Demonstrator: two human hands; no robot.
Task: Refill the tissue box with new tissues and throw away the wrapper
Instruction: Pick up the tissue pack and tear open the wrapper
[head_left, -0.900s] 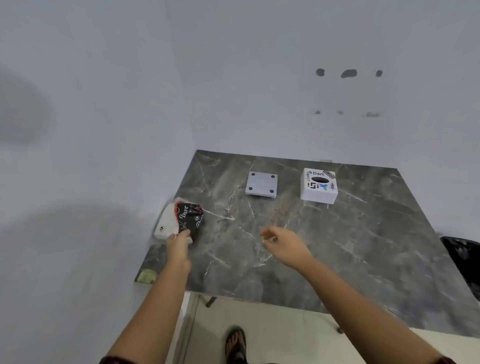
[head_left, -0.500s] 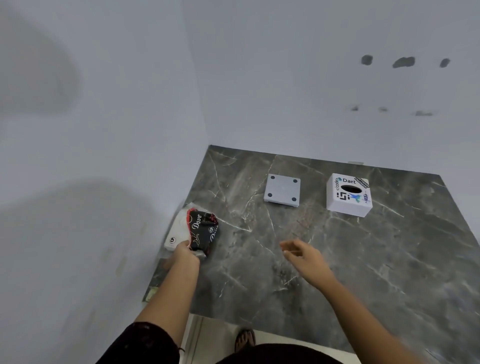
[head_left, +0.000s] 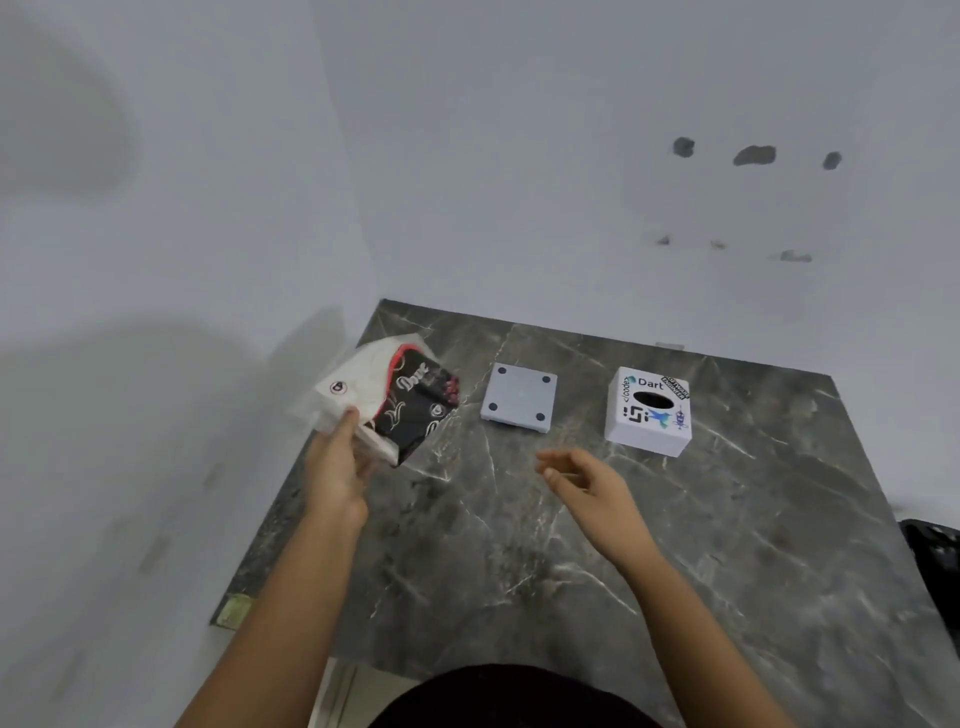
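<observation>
My left hand (head_left: 336, 467) grips a wrapped pack of tissues (head_left: 387, 397), white at one end and black with red print at the other, and holds it tilted above the table's left edge. The white tissue box (head_left: 649, 413), covered in stickers and with an oval slot on top, stands at the back right of the table. Its grey square base panel (head_left: 519, 397), with four dark feet, lies separately to the left of the box. My right hand (head_left: 587, 483) hovers over the middle of the table, fingers loosely apart, holding nothing.
The dark marble table (head_left: 571, 561) stands in a corner between two white walls. A black bin (head_left: 935, 566) shows at the right edge, beside the table. The back wall bears a few dark marks.
My left hand has lifted the tissue pack off the table's left edge and raised it. My right hand stayed over the table's middle. The camera moved closer.
</observation>
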